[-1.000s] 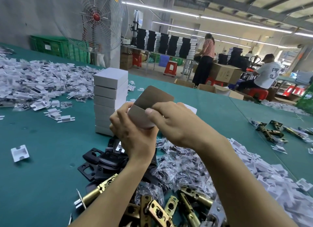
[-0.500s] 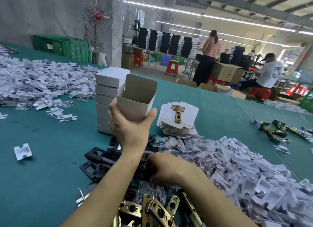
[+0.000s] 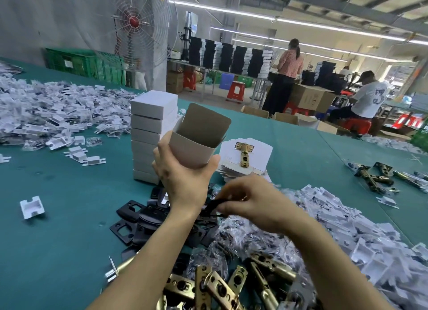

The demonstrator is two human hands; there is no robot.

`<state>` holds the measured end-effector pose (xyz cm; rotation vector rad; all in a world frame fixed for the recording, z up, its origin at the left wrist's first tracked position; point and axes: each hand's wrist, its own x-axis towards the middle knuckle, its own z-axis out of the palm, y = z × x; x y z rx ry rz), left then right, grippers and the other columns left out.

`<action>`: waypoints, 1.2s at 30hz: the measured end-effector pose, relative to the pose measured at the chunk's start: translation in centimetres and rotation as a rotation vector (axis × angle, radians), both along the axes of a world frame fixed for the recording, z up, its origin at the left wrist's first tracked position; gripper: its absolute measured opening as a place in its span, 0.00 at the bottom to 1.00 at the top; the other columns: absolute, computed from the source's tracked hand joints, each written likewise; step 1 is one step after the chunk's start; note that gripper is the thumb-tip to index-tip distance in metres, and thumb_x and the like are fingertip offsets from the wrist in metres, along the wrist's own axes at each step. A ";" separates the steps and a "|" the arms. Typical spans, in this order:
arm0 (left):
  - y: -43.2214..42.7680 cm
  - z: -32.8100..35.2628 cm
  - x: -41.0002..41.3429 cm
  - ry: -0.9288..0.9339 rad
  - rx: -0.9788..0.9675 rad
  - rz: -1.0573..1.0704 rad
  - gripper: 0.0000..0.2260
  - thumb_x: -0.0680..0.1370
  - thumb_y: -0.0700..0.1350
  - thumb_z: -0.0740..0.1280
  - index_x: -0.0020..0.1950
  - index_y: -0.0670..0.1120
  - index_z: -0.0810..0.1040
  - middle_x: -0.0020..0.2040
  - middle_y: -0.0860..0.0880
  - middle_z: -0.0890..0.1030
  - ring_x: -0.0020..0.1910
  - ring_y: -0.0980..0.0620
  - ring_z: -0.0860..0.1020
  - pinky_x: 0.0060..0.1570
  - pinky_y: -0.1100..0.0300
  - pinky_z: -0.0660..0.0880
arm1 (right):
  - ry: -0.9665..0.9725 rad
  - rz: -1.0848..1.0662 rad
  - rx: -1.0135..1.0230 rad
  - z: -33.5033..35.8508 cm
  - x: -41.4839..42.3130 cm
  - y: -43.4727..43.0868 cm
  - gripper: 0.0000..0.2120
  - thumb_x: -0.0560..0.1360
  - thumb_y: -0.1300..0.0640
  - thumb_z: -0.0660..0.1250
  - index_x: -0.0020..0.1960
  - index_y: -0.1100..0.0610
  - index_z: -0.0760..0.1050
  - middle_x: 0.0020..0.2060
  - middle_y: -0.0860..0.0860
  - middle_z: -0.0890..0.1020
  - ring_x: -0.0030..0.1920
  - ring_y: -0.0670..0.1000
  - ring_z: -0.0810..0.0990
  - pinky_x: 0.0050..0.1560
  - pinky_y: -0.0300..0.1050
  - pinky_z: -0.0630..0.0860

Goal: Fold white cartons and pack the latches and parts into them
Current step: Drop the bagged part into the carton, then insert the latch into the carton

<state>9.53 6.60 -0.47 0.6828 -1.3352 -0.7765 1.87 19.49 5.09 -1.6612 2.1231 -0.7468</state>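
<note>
While the left hand [image 3: 185,180] grips an open carton [image 3: 192,147] upright, the right hand [image 3: 252,203] pinches a black plate [image 3: 212,206] just below it. Brass latches [image 3: 231,284] lie underneath both forearms.

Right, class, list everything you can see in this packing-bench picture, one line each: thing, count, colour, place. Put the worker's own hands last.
open carton: one, white outside, brown inside, held above the table
closed cartons: one stack, white, behind the left hand
flat carton blanks: one pile, white, right of the stack
brass latches: many, gold, near edge; one on the blanks
black plates: many, black, beneath the left wrist
bagged parts: heap, clear, under the right hand
plastic inserts: two heaps, white, far left and right
table: one, teal
fan: one, red hub, back wall
left hand: grips the open carton
right hand: pinches a black plate
</note>
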 end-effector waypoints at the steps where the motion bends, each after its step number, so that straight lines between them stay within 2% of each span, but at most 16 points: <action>1: -0.1 -0.2 -0.1 -0.010 -0.007 0.010 0.38 0.62 0.46 0.83 0.67 0.46 0.70 0.60 0.47 0.74 0.58 0.43 0.72 0.52 0.69 0.69 | -0.078 0.022 -0.042 1.0 -0.2 0.7 0.03 0.75 0.60 0.73 0.49 0.56 0.84 0.39 0.50 0.85 0.39 0.47 0.82 0.42 0.34 0.76; 2: -0.1 -0.3 -0.1 -0.030 -0.018 0.026 0.37 0.62 0.46 0.83 0.67 0.47 0.70 0.59 0.47 0.74 0.57 0.45 0.71 0.49 0.76 0.65 | -0.142 0.041 -0.101 2.0 -0.3 1.4 0.04 0.75 0.62 0.71 0.49 0.57 0.84 0.40 0.51 0.86 0.40 0.46 0.83 0.43 0.35 0.77; 5: 0.2 -0.4 -0.1 -0.085 -0.068 0.056 0.37 0.62 0.47 0.83 0.65 0.51 0.68 0.59 0.47 0.74 0.56 0.48 0.68 0.48 0.80 0.61 | -0.173 0.027 -0.414 4.7 -0.1 2.6 0.10 0.74 0.63 0.69 0.49 0.50 0.84 0.42 0.51 0.86 0.42 0.44 0.83 0.42 0.37 0.79; 7: 0.5 -0.4 -0.1 -0.108 -0.105 0.068 0.38 0.62 0.46 0.84 0.64 0.55 0.66 0.59 0.47 0.73 0.55 0.52 0.66 0.49 0.80 0.61 | -0.075 -0.022 -0.624 6.0 0.4 2.7 0.12 0.75 0.63 0.69 0.51 0.46 0.82 0.44 0.51 0.84 0.43 0.47 0.82 0.42 0.40 0.81; 9: 0.8 -0.3 -0.2 -0.106 -0.111 0.069 0.38 0.61 0.45 0.84 0.64 0.55 0.66 0.59 0.48 0.73 0.55 0.54 0.65 0.49 0.81 0.61 | 0.098 -0.073 -0.709 6.7 1.2 2.1 0.12 0.76 0.63 0.69 0.54 0.48 0.83 0.46 0.51 0.83 0.44 0.47 0.82 0.44 0.43 0.81; 12: 1.3 -0.1 -0.4 -0.072 -0.099 0.051 0.35 0.62 0.48 0.81 0.63 0.56 0.66 0.58 0.54 0.70 0.55 0.56 0.65 0.49 0.76 0.65 | 0.429 -0.152 -0.614 6.1 2.5 0.5 0.11 0.76 0.62 0.70 0.54 0.49 0.85 0.43 0.52 0.84 0.45 0.54 0.79 0.43 0.54 0.76; 14: 1.8 0.0 -0.4 -0.058 -0.115 0.033 0.30 0.65 0.53 0.74 0.64 0.57 0.66 0.57 0.55 0.70 0.55 0.54 0.66 0.50 0.64 0.69 | 0.629 -0.215 -0.531 5.2 3.8 -0.5 0.11 0.75 0.61 0.69 0.52 0.50 0.84 0.40 0.52 0.83 0.44 0.56 0.75 0.39 0.52 0.74; 15: 2.0 0.0 -0.4 -0.059 -0.127 0.029 0.28 0.66 0.56 0.71 0.64 0.57 0.67 0.57 0.56 0.70 0.55 0.53 0.66 0.50 0.59 0.69 | 0.669 -0.244 -0.499 4.9 4.4 -0.9 0.10 0.74 0.61 0.69 0.52 0.50 0.84 0.38 0.51 0.82 0.43 0.56 0.74 0.37 0.50 0.72; 19: 2.1 -0.3 -0.3 -0.111 -0.132 0.000 0.29 0.66 0.58 0.68 0.65 0.56 0.68 0.59 0.53 0.71 0.58 0.50 0.66 0.48 0.55 0.72 | 0.653 -0.379 -0.350 5.4 4.8 -1.6 0.14 0.73 0.60 0.67 0.55 0.45 0.79 0.38 0.51 0.76 0.38 0.60 0.73 0.34 0.48 0.66; 21: 2.1 -0.4 -0.3 -0.144 -0.125 -0.004 0.29 0.66 0.58 0.67 0.66 0.55 0.69 0.60 0.51 0.72 0.58 0.52 0.65 0.46 0.54 0.74 | 0.675 -0.391 -0.247 6.2 4.6 -1.8 0.17 0.74 0.61 0.67 0.58 0.45 0.78 0.37 0.50 0.70 0.36 0.58 0.68 0.35 0.47 0.63; 24: 2.2 -0.4 -0.4 -0.159 -0.131 -0.003 0.29 0.66 0.59 0.66 0.66 0.53 0.70 0.60 0.50 0.72 0.56 0.54 0.64 0.47 0.53 0.74 | 0.709 -0.379 -0.166 7.0 4.5 -2.1 0.15 0.75 0.61 0.66 0.59 0.47 0.76 0.34 0.48 0.61 0.34 0.55 0.62 0.35 0.47 0.59; 26: 2.3 -0.4 -0.4 -0.165 -0.140 -0.004 0.30 0.65 0.58 0.68 0.66 0.53 0.69 0.59 0.51 0.73 0.55 0.54 0.65 0.48 0.56 0.72 | 0.685 -0.376 -0.124 7.0 4.0 -2.5 0.16 0.75 0.60 0.64 0.60 0.47 0.76 0.36 0.49 0.64 0.39 0.58 0.64 0.39 0.48 0.61; 29: 2.2 -0.7 -0.4 -0.219 -0.150 -0.014 0.33 0.64 0.52 0.77 0.66 0.53 0.69 0.58 0.48 0.74 0.55 0.50 0.68 0.50 0.70 0.65 | 0.532 -0.342 -0.041 6.8 3.0 -3.1 0.19 0.76 0.60 0.62 0.64 0.45 0.76 0.49 0.53 0.75 0.46 0.60 0.69 0.44 0.49 0.67; 31: 1.9 -0.8 -0.5 -0.245 -0.162 -0.020 0.34 0.63 0.50 0.80 0.65 0.49 0.72 0.57 0.47 0.77 0.55 0.46 0.71 0.51 0.72 0.62 | 0.480 -0.308 -0.002 6.5 2.4 -3.2 0.20 0.76 0.60 0.61 0.64 0.44 0.77 0.56 0.54 0.79 0.51 0.61 0.74 0.48 0.51 0.74; 34: 1.7 -0.8 -0.6 -0.247 -0.163 -0.031 0.32 0.63 0.52 0.79 0.64 0.49 0.72 0.56 0.47 0.77 0.53 0.44 0.72 0.49 0.67 0.62 | 0.473 -0.273 -0.055 5.9 2.1 -2.7 0.16 0.77 0.59 0.60 0.59 0.46 0.80 0.53 0.55 0.82 0.52 0.62 0.76 0.51 0.54 0.78; 36: 1.6 -0.8 -0.6 -0.248 -0.075 -0.072 0.34 0.62 0.52 0.79 0.65 0.55 0.68 0.56 0.51 0.75 0.54 0.47 0.71 0.44 0.69 0.63 | 0.417 -0.303 -0.256 5.4 1.8 -1.8 0.12 0.78 0.57 0.63 0.55 0.47 0.83 0.50 0.52 0.84 0.52 0.59 0.79 0.51 0.55 0.79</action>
